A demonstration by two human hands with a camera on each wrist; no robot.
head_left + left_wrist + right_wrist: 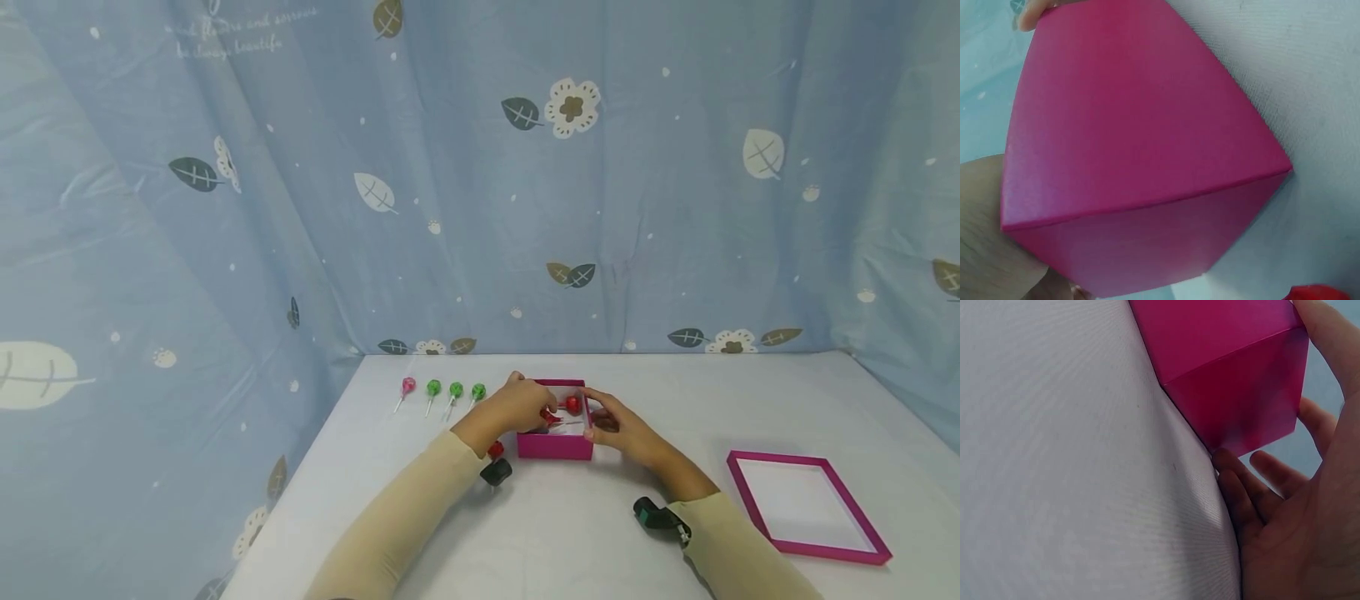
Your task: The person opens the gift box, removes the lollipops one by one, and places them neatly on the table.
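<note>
Fingers (550, 402) inside pink box (555, 448), curtain (465, 150) reading "and sorrows"

The white table (570, 533) before you
You have a magenta box (555, 448) on it — one pink lollipop (408, 385), three green ones (456, 389), a red one (496, 450) to its left — and a shallow lid (810, 504) at right

Partly hidden behind a magenta box (1129, 112), the left hand (985, 219) shows along the box's near edge. Two smooth, plain sides of the box meet at a crisp fold. Farther along that edge from the hand, a fingertip (1030, 15) touches the box's corner. Pale blue fabric (985, 112) spreads behind the hand; across the box lie white woven cloth (1310, 75) and a cut-off red object (1319, 293).
</note>
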